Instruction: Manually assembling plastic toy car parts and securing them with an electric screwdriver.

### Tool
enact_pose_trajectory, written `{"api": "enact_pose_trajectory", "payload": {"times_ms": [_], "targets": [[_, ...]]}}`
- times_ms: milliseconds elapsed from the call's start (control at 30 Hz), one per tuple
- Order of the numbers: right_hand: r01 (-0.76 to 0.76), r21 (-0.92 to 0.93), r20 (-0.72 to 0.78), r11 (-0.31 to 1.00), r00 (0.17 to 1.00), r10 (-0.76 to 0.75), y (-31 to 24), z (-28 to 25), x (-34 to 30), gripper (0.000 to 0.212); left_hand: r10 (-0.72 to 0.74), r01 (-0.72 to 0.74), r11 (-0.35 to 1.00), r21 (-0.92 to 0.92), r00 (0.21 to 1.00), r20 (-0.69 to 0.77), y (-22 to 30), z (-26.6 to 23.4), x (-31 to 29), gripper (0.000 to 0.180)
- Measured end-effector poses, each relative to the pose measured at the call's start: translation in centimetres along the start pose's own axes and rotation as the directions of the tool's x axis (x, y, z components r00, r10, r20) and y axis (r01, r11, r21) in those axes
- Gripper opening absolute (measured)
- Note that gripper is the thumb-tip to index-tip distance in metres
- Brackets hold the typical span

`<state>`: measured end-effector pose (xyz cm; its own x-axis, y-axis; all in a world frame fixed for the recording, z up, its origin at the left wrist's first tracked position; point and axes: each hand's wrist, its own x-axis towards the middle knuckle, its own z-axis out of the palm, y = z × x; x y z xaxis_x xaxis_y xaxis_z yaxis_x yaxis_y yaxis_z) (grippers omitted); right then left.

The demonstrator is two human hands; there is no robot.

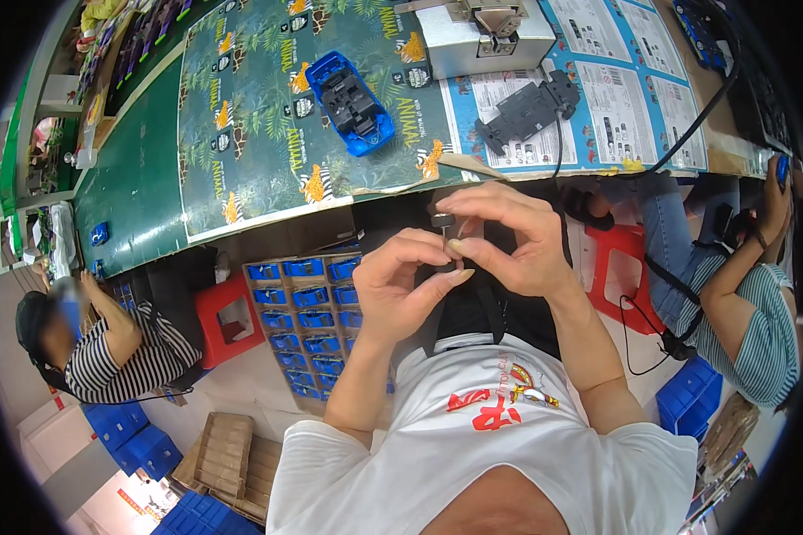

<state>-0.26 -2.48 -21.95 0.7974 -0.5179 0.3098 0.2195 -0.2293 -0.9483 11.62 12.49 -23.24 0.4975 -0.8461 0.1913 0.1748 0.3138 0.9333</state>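
Observation:
Just off the table's near edge, my two hands meet over a small toy wheel and axle (442, 219), a dark round wheel on a thin metal shaft. My right hand (519, 248) pinches it, fingertips at the wheel and thumb lower by the shaft. My left hand (400, 290) closes thumb and fingers around the shaft's lower end, whose tip is mostly hidden. Beyond the hands, a blue toy car body (387, 125) lies on the table with a dark interior part showing inside it. Farther right rests a black toy car chassis (526, 111), apart from both hands.
A metal fixture on a silver box (491, 55) stands at the back. A black cable (707, 109) crosses the right side. Beside me sit a divided carton (281, 346) of blue toy cars and red stools (226, 323). Co-workers (125, 343) (749, 312) sit left and right.

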Motion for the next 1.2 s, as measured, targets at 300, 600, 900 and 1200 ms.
{"api": "enact_pose_trajectory", "payload": {"times_ms": [300,600,900,1200], "targets": [[0.137,0.012,0.020,0.990,0.990,-0.137,-0.3,-0.4,0.0,0.028,-0.014,0.011,0.999,0.050,0.997,0.073,0.3,0.6,0.0,0.026],[0.250,-0.118,-0.039,0.961,0.966,-0.256,-0.3,-0.5,-0.4,0.030,-0.015,0.011,0.998,0.059,0.998,0.060,0.2,1.3,0.0,0.026],[-0.068,0.155,-0.006,0.985,0.998,0.070,-0.3,-0.8,-1.5,0.032,0.172,-0.218,0.866,0.451,0.975,0.141,1.2,1.8,1.3,0.024],[-0.018,0.079,-0.009,0.997,1.000,0.018,0.4,-0.9,-1.1,0.022,0.226,-0.408,0.599,0.689,0.912,0.343,1.7,1.8,1.4,0.031]]}}
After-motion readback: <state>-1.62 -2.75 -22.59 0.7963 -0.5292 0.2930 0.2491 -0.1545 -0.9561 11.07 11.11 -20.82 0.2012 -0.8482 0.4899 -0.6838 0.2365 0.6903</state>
